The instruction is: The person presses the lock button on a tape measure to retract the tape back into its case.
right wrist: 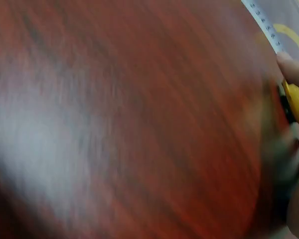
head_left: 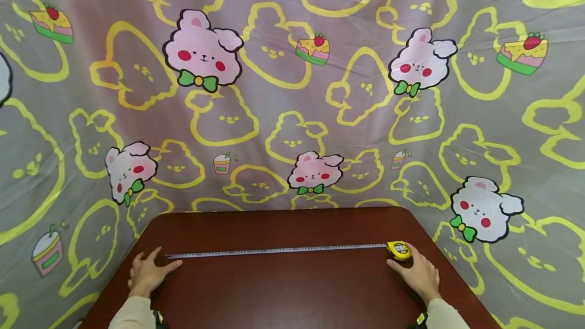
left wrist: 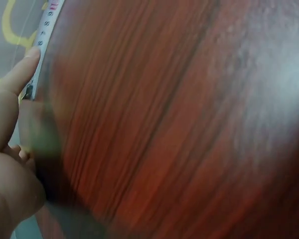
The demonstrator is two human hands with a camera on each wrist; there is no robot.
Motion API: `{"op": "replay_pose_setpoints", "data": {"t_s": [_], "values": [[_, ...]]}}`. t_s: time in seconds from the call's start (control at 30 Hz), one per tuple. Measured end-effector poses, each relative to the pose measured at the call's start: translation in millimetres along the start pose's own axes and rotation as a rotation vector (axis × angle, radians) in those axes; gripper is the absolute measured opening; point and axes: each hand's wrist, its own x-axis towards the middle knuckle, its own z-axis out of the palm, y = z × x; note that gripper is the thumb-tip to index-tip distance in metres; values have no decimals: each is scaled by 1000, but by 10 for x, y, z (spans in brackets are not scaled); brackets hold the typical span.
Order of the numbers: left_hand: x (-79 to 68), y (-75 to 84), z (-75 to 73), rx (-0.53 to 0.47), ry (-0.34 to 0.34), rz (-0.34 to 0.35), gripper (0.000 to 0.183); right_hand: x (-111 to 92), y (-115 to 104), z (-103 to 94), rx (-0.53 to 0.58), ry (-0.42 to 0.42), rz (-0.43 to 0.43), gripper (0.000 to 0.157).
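Note:
A yellow tape measure (head_left: pixel 399 251) lies toward the right of the dark red table, its white tape blade (head_left: pixel 279 251) pulled out in a long line to the left. My right hand (head_left: pixel 419 274) is at the case, thumb and fingers spread to either side of it. In the right wrist view, the thumb (right wrist: pixel 292 68) overlaps the case and the blade's start. At the blade's free end, my left hand (head_left: pixel 148 274) has its thumb and fingers apart around the tip. The left wrist view shows a digit (left wrist: pixel 25 69) stretched beside the printed numbers, with the end hook (left wrist: pixel 29 91) just below.
The table (head_left: pixel 283 293) has a glossy wood-grain top with rounded far corners. A grey curtain (head_left: pixel 283 100) printed with yellow outlines, bunnies, cakes and cups hangs behind it and along both sides.

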Motion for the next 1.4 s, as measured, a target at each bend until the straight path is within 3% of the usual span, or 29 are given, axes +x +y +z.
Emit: {"op": "replay_pose_setpoints", "data": {"t_s": [0.13, 0.3, 0.4, 0.6, 0.77, 0.87, 1.4], "values": [[-6, 17, 99, 44, 80, -14, 94, 8, -11, 60, 16, 14, 31, 109], [-2, 6, 178, -12, 212, -28, 72, 30, -52, 70, 37, 35, 54, 90], [21, 4, 187, -45, 235, -22, 69, 56, -78, 70, 54, 67, 65, 83], [27, -32, 162, -151, 271, 22, 61, 77, -114, 112, 63, 110, 91, 92], [17, -39, 75, -349, 256, 7, 55, 107, -147, 128, 67, 109, 68, 84], [18, -18, 16, -410, 228, -7, 59, 119, -167, 120, 79, 116, 50, 78], [-11, 91, -47, -360, 146, 71, 51, 131, -147, -76, 114, 147, 40, 74]]}}
